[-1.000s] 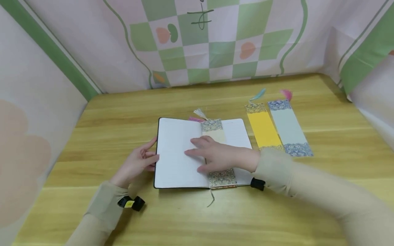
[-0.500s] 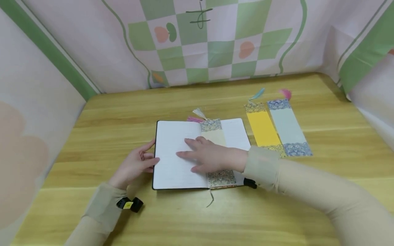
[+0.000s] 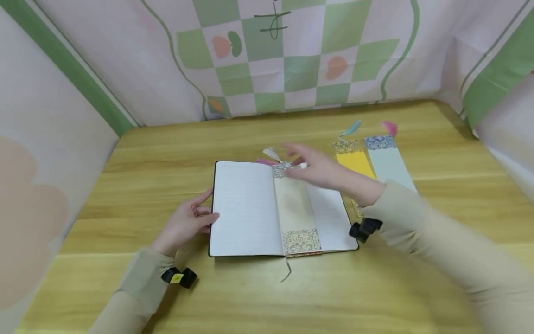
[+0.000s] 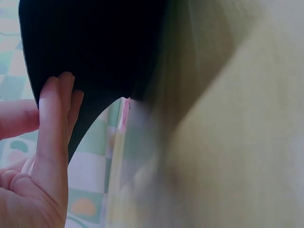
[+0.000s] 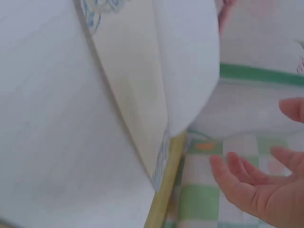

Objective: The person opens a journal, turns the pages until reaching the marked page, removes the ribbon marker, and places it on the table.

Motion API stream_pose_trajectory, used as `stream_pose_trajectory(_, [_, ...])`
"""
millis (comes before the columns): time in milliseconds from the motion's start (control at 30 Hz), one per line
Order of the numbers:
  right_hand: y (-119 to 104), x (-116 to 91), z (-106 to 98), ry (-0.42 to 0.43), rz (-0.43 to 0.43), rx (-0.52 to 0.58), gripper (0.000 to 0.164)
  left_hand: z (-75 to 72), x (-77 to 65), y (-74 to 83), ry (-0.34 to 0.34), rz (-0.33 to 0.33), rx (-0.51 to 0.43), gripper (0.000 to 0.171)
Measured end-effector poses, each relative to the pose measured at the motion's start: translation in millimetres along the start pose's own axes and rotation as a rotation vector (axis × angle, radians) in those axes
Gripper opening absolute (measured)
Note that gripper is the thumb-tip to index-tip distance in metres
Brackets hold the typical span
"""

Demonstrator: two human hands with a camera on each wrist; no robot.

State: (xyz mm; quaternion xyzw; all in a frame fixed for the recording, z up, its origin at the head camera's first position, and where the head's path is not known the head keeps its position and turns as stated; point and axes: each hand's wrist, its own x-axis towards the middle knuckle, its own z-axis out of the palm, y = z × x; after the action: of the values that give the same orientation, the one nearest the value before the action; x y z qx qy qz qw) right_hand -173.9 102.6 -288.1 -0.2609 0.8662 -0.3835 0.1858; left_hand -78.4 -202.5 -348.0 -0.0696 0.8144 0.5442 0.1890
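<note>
The cream bookmark (image 3: pixel 294 206) is laid along the gutter of the notebook (image 3: pixel 246 208), on its right-hand page; the notebook itself is placed near the middle of the table (image 3: pixel 267 301), well apart from the far edge. Half a second ago the bookmark's middle was covered by the right hand (image 3: pixel 319 168), whose fingers were spread over the left page. Now that hand has been brought toward the bookmark's far end, and the plain middle is left in full view. Nothing is gripped by it: its fingers are loosely bent, and in the right wrist view it is seen apart from paper and bookmark. It may be judged that the left page is no longer being smoothed, and that the bookmark is seated without being held.

The notebook's left edge is still pinched by the left hand (image 3: pixel 180 227), the thumb on the page and the fingers against the dark cover, which is kept raised off the table.

Past the notebook's far edge a white tassel (image 3: pixel 271 153) and a pink tassel (image 3: pixel 265 161) are seen (what the pink one is tied to cannot be told). Toward the table's far right corner, the yellow bookmark (image 3: pixel 352 160) and pale blue bookmark (image 3: pixel 392 167) are partly hidden by the right arm.
</note>
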Motion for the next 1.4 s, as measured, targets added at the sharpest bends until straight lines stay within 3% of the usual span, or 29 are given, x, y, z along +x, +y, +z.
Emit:
stream_pose_trajectory(167, [17, -7, -27, 0.044, 0.167, 0.326, 0.069, 0.7, 0.5, -1.5, 0.004, -0.013, -0.004, 0.071])
stream_pose_trajectory(333, [42, -9, -33, -0.073, 0.298, 0.449, 0.073, 0.1, 1.6, 1.0, 0.015, -0.006, 0.016, 0.07])
stream_pose_trajectory(567, [63, -3, -23, -0.182, 0.389, 0.503, 0.075, 0.0, 2.8, 3.2, 0.009, 0.011, -0.014, 0.071])
stream_pose_trajectory(900, [63, 5, -3, -0.208, 0.423, 0.666, 0.083, 0.8, 2.3, 0.7, 0.0, 0.012, -0.009, 0.071])
stream_pose_trajectory(1400, [67, 17, 17, -0.058, 0.432, 0.602, 0.072, 0.2, 4.0, -1.8, -0.011, 0.007, -0.039, 0.071])
